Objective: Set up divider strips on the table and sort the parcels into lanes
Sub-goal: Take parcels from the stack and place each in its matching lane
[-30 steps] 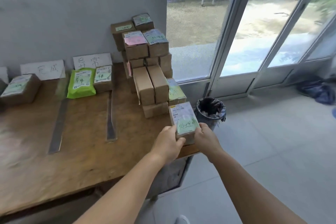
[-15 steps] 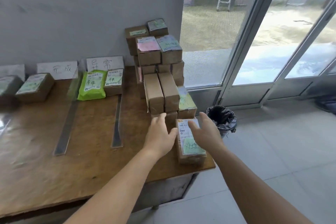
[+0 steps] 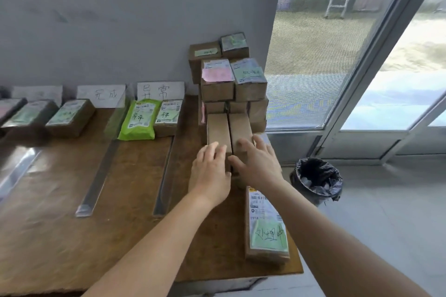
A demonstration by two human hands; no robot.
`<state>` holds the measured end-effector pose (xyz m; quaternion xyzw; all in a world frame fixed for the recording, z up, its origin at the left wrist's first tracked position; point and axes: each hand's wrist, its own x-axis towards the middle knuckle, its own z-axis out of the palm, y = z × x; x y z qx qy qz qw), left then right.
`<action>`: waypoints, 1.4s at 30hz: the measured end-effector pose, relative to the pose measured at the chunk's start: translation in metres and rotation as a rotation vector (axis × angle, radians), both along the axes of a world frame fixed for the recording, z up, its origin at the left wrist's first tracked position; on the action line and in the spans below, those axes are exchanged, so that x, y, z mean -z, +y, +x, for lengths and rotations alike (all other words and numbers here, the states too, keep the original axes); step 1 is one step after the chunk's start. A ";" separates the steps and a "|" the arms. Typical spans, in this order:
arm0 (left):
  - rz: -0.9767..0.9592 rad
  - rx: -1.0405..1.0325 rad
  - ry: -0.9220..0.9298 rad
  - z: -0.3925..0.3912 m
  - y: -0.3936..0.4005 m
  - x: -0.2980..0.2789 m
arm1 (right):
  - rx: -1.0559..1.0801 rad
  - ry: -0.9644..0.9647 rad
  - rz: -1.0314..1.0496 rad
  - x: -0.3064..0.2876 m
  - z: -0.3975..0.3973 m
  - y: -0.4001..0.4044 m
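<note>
A stack of brown parcels (image 3: 229, 79) stands at the table's far right corner. In front of it lie two plain brown boxes side by side. My left hand (image 3: 209, 171) rests with spread fingers on the left box (image 3: 217, 128). My right hand (image 3: 258, 164) lies with spread fingers on the right box (image 3: 239, 125). A labelled parcel with a green note (image 3: 266, 226) lies flat near the table's front right corner, free of both hands. Two clear divider strips (image 3: 97, 176) (image 3: 166, 176) run front to back. A green bag parcel (image 3: 140, 119) and a small box (image 3: 169, 116) sit in the lane between them.
Paper lane signs (image 3: 160, 90) (image 3: 101, 95) lean against the grey wall. More brown parcels (image 3: 70, 117) sit in the left lanes on the wooden table (image 3: 60, 236). A black bin (image 3: 317, 178) stands on the floor by the glass door (image 3: 362, 67).
Both hands let go of the green-note parcel, which now lies flat at the table's front right. They moved forward onto the two plain boxes.
</note>
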<state>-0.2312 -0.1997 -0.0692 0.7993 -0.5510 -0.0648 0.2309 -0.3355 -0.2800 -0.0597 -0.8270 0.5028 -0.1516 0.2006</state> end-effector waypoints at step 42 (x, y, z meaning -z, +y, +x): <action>-0.223 -0.097 1.466 -0.025 0.049 -0.064 | -0.170 -0.239 -0.646 -0.033 -0.035 0.106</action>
